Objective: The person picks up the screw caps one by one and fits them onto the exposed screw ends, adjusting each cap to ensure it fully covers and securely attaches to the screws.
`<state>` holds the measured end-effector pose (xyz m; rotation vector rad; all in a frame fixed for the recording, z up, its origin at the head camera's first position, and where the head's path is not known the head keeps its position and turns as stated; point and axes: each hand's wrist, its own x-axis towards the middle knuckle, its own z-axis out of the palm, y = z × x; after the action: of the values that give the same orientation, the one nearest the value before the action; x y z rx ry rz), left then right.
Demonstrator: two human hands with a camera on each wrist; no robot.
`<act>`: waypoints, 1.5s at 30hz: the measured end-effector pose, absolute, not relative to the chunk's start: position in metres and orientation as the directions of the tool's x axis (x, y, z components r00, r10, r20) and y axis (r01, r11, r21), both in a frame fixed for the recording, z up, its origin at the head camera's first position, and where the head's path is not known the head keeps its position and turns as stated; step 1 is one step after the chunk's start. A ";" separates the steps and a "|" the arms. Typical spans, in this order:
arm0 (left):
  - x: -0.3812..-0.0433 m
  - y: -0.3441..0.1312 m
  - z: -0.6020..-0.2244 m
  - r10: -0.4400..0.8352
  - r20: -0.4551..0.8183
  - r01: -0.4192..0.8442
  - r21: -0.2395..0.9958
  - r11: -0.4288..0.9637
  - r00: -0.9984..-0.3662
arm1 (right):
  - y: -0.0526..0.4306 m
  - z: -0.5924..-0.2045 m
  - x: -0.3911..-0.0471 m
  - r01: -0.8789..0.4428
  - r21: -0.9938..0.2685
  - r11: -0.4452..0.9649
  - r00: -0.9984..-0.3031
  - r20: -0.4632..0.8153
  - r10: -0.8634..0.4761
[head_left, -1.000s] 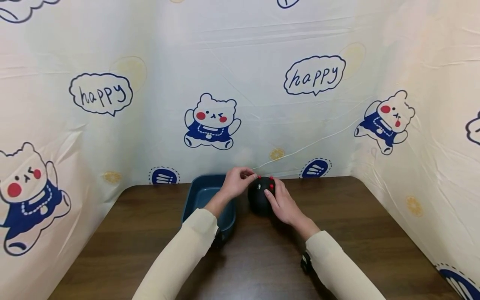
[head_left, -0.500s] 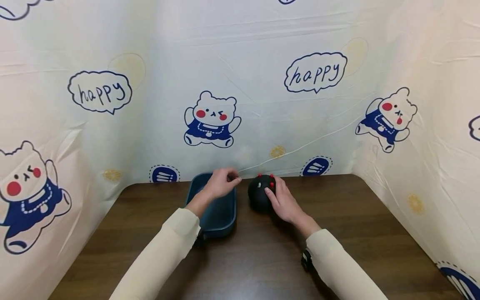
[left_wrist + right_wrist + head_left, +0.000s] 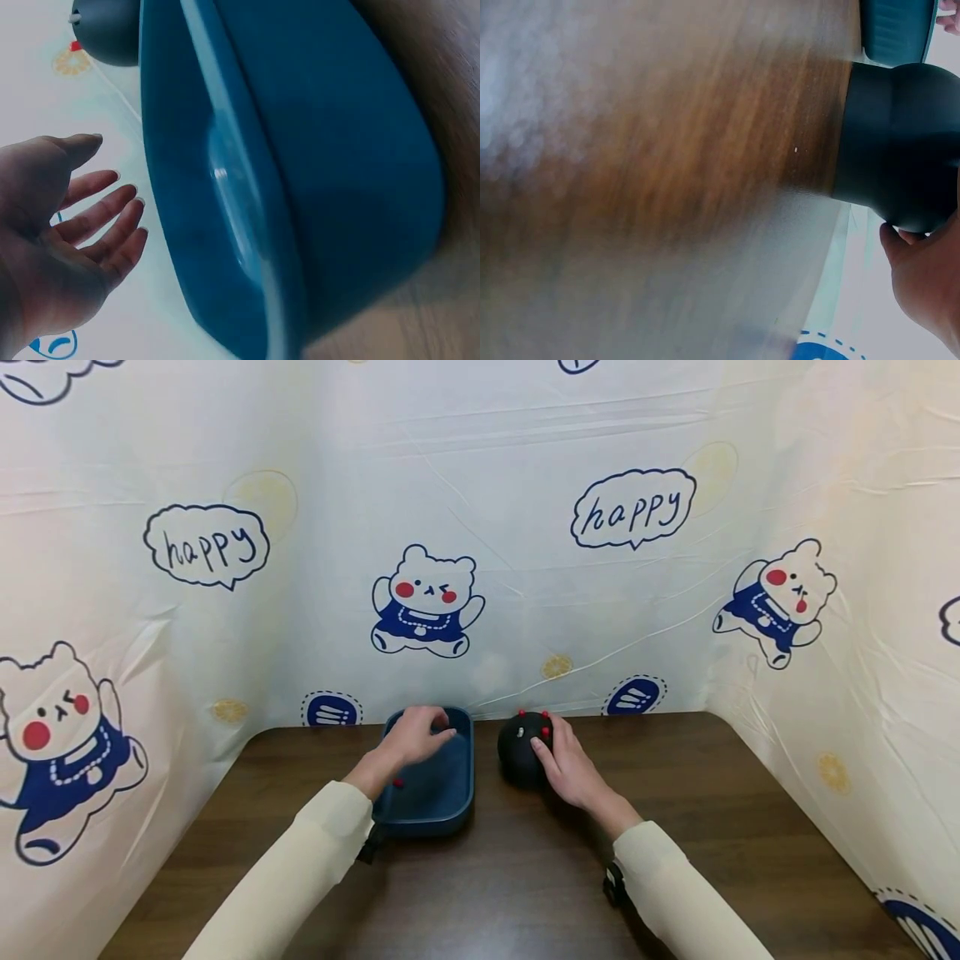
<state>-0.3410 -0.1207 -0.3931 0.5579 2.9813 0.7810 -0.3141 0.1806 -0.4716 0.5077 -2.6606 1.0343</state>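
Observation:
My left hand [image 3: 414,737] is held over the blue plastic tub [image 3: 431,817], its thumb apart from the fingers. In the left wrist view the palm holds nothing and the fingers bend loosely beside the tub's rim. Inside the tub lies a small red piece [image 3: 398,782]. Right of the tub, a black ball-shaped thing [image 3: 516,760] stands on the table; the right wrist view shows a straight-sided lower part. Small red knobs [image 3: 545,731] and a whitish peg [image 3: 521,732] stick out of its top. My right hand [image 3: 573,764] grips its right side, thumb towards me.
The dark wooden table [image 3: 517,893] ends at the back against a white printed curtain [image 3: 525,610], which also hangs at both sides. The tub stands close to the left of the black thing, near the table's back edge.
My left hand has moved left from the black thing's top to over the tub, and its fingers have loosened. A red piece now shows in the tub. The right hand keeps its grip.

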 end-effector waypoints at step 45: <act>-0.340 -0.167 -0.410 0.478 -0.238 0.452 0.157 0.878 -0.846 | 0.179 -0.471 -0.312 -0.401 -0.600 0.692 -0.911 0.344 -0.228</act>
<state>-0.3399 -0.1672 -0.4097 0.7011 2.7780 0.1372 -0.3117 0.1785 -0.4713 0.5033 -2.6610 1.0279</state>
